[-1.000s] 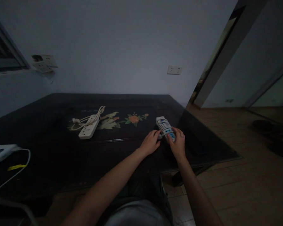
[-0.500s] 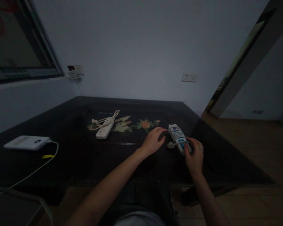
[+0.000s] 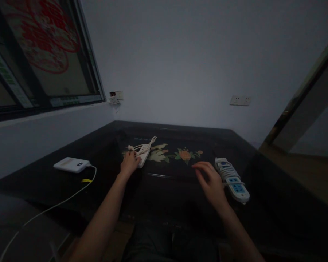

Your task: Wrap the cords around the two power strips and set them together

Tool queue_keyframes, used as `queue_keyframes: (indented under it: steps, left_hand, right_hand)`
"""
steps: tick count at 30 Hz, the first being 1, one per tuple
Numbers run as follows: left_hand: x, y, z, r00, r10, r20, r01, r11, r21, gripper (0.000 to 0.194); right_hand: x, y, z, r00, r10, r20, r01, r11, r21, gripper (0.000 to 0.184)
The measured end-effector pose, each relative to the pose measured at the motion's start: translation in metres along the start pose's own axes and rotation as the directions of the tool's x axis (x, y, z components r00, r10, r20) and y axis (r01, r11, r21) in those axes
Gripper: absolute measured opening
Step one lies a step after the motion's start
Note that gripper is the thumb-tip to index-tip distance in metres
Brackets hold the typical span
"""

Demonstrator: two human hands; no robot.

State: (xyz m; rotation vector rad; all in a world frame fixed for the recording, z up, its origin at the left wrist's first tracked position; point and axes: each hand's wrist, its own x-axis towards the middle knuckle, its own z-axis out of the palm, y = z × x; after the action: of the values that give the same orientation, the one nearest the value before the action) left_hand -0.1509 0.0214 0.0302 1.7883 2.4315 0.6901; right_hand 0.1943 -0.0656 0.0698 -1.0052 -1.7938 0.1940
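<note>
A white power strip (image 3: 143, 156) with its cream cord bundled over it lies at the left of the painted flowers on the black table. My left hand (image 3: 129, 163) is on its near left side, fingers bent over the plug end of the cord and the thumb against the strip; the fingertips are partly hidden. To the right lies another power strip (image 3: 236, 185), white with blue sockets and its grey cord wound round it. My right hand (image 3: 210, 182) hovers just left of this one, empty, with thumb and fingers apart.
A white power bank (image 3: 71, 164) with a white cable (image 3: 62, 201) sits at the table's left, near a yellow tag (image 3: 86, 180). Wall sockets (image 3: 239, 100) are at the back right, others (image 3: 116, 96) by the window. The black table (image 3: 164, 196) ends close to my lap.
My left hand has gone left from beside the blue-socket strip to the white strip. My right hand has let go of the blue-socket strip and shifted left of it. The view has turned left.
</note>
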Motion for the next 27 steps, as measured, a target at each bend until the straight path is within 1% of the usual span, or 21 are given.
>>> queue_keyframes:
  steps: [2, 5, 8, 10, 11, 13, 16, 19, 23, 27]
  left_hand:
    - [-0.001, 0.001, 0.006, 1.0, -0.017, 0.018, 0.017, 1.0, 0.001, 0.043]
    - [-0.002, 0.001, 0.012, 0.999, -0.033, 0.038, 0.033, 0.999, -0.002, 0.052]
    - [-0.005, -0.002, 0.014, 0.998, -0.025, 0.057, 0.024, 1.0, 0.012, 0.069]
    - [-0.007, -0.002, 0.016, 0.997, -0.012, 0.079, 0.008, 0.998, 0.056, 0.08]
    - [-0.008, -0.001, 0.017, 0.996, -0.005, 0.086, -0.002, 0.997, 0.083, 0.084]
    - [-0.008, 0.001, 0.018, 0.996, 0.008, 0.085, -0.018, 0.992, 0.126, 0.085]
    - [-0.01, 0.006, 0.019, 0.997, 0.011, 0.071, -0.022, 0.989, 0.149, 0.076]
    - [-0.015, 0.013, 0.015, 0.997, 0.012, 0.082, -0.025, 0.987, 0.158, 0.069]
    - [-0.03, 0.028, 0.01, 0.988, 0.079, 0.132, -0.099, 0.983, 0.156, 0.069]
    - [-0.05, 0.048, 0.008, 0.973, 0.165, 0.164, -0.191, 0.969, 0.159, 0.071]
  right_hand:
    - [0.02, -0.004, 0.016, 1.0, -0.009, 0.025, 0.007, 0.996, 0.089, 0.016]
    - [0.033, 0.007, 0.046, 0.996, 0.002, 0.094, -0.017, 0.987, 0.16, 0.016]
    - [0.025, 0.031, 0.074, 0.978, 0.077, 0.191, -0.104, 0.985, 0.138, 0.018]
    - [0.016, 0.045, 0.086, 0.963, 0.11, 0.247, -0.14, 0.984, 0.108, 0.019]
    - [0.012, 0.05, 0.089, 0.956, 0.118, 0.269, -0.148, 0.984, 0.095, 0.02]
    - [0.007, 0.055, 0.093, 0.945, 0.127, 0.302, -0.156, 0.985, 0.074, 0.021]
    - [0.003, 0.054, 0.095, 0.936, 0.146, 0.32, -0.17, 0.984, 0.05, 0.021]
    - [0.003, 0.051, 0.097, 0.932, 0.148, 0.33, -0.176, 0.983, 0.058, 0.022]
    - [0.002, 0.052, 0.1, 0.936, 0.154, 0.316, -0.193, 0.976, 0.096, 0.021]
    - [0.002, 0.057, 0.103, 0.93, 0.22, 0.295, -0.268, 0.954, 0.132, 0.022]
